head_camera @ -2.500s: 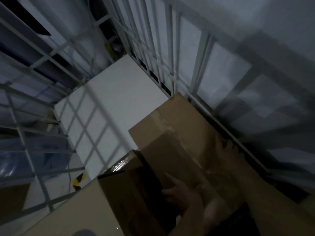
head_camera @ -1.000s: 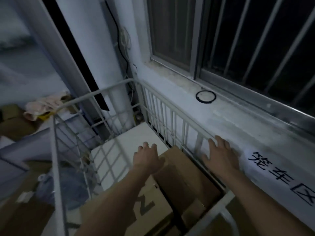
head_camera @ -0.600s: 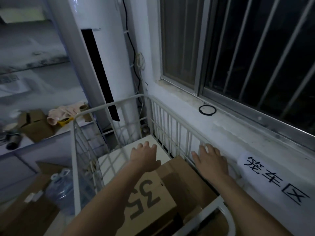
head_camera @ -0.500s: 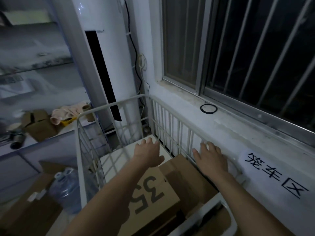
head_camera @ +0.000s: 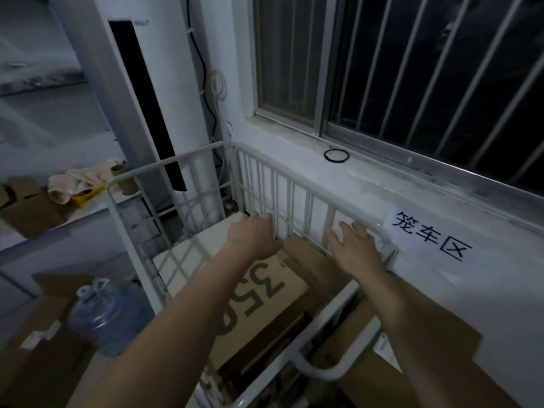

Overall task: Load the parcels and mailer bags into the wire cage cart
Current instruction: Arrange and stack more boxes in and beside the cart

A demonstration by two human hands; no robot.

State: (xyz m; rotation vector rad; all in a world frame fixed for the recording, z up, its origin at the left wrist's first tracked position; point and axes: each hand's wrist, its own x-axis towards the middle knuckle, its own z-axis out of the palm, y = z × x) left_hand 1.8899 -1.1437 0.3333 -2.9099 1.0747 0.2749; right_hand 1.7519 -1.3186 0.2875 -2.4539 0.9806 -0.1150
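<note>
The white wire cage cart (head_camera: 164, 163) stands against the wall below the window. Inside lie a brown cardboard parcel printed "350" (head_camera: 265, 293), a plain brown parcel (head_camera: 312, 260) beside it against the wall-side bars, and a white flat panel (head_camera: 200, 245) at the far end. My left hand (head_camera: 253, 237) hovers palm down over the cart, fingers relaxed, holding nothing. My right hand (head_camera: 356, 248) is spread flat by the cart's wall-side top rail, also holding nothing.
A paper sign with three black characters (head_camera: 429, 234) is stuck on the wall. A water jug (head_camera: 109, 313) and flat cardboard (head_camera: 44, 357) lie left of the cart. More cardboard (head_camera: 412, 334) leans at right. A white column unit (head_camera: 141, 98) stands behind.
Both hands have let go of the brown parcel, now resting inside the cart, and risen above it. My view has lifted from the cart floor to the window.
</note>
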